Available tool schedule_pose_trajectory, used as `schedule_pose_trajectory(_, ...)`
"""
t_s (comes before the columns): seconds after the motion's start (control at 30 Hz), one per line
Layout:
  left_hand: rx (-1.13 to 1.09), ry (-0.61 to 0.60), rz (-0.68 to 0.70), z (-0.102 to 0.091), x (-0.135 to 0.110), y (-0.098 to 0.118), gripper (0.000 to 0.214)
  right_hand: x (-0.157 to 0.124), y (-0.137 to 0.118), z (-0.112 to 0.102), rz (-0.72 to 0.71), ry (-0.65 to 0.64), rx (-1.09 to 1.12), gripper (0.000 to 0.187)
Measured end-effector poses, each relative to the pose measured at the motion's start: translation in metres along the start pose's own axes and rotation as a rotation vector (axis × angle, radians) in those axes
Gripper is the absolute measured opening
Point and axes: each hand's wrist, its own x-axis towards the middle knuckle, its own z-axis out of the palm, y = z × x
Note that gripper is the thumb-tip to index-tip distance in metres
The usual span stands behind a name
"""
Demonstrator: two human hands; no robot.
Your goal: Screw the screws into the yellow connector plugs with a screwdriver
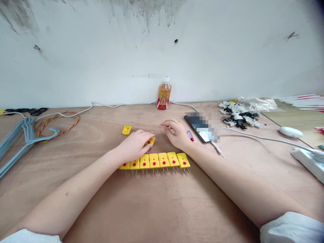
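My left hand (135, 145) is closed on a small yellow plastic block with a red button (150, 142), its fingers over the back edge and its thumb at the front. To its right, my right hand (176, 134) has loosely bent fingers, apart, and no held object shows. Below both hands runs a row of similar yellow blocks (154, 160), each with a red dot and thin metal pins pointing toward me. My left wrist covers the row's left end. A loose yellow cover (127, 130) lies just behind my left hand.
A small screwdriver (190, 135) and a phone (198, 126) lie right of my right hand. A drink bottle (164, 94) stands by the wall. Blue hangers (27, 135) and red-yellow wire (76, 118) are left; black and white parts (239, 116) and a power strip (308, 162) are right.
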Motion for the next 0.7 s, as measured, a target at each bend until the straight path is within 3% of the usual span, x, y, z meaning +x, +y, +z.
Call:
schedule_pose_trajectory(0.03, 0.002, -0.022, -0.002, 0.001, 0.000, 0.000, 0.037, 0.000, 0.000, 0.001, 0.067, 0.090, -0.107, 0.028)
schedule_pose_trajectory(0.1, 0.024, -0.049, -0.016, 0.001, 0.000, 0.002, 0.033, -0.001, 0.001, 0.002, 0.174, 0.154, -0.317, 0.026)
schedule_pose_trajectory(0.2, 0.026, -0.060, -0.064, -0.004, -0.002, 0.005, 0.044, -0.002, 0.005, 0.006, 0.243, 0.064, -0.432, 0.033)
schedule_pose_trajectory(0.3, -0.020, -0.053, -0.122, -0.014, -0.003, 0.001, 0.060, -0.003, 0.011, 0.009, 0.189, -0.010, -0.311, 0.029)
schedule_pose_trajectory(0.4, 0.020, 0.044, -0.208, -0.027, -0.002, -0.020, 0.050, -0.002, 0.014, 0.009, 0.074, -0.050, -0.175, 0.028)
schedule_pose_trajectory(0.5, 0.181, 0.124, -0.350, -0.037, -0.005, -0.053, 0.041, -0.001, 0.014, 0.008, 0.051, -0.056, -0.205, 0.031)
schedule_pose_trajectory(0.6, 0.243, 0.005, -0.409, -0.040, -0.010, -0.080, 0.043, 0.001, 0.013, 0.008, 0.127, -0.113, -0.282, 0.036)
schedule_pose_trajectory(0.7, 0.262, -0.077, -0.437, -0.039, -0.013, -0.091, 0.044, 0.002, 0.012, 0.008, 0.137, -0.193, -0.302, 0.035)
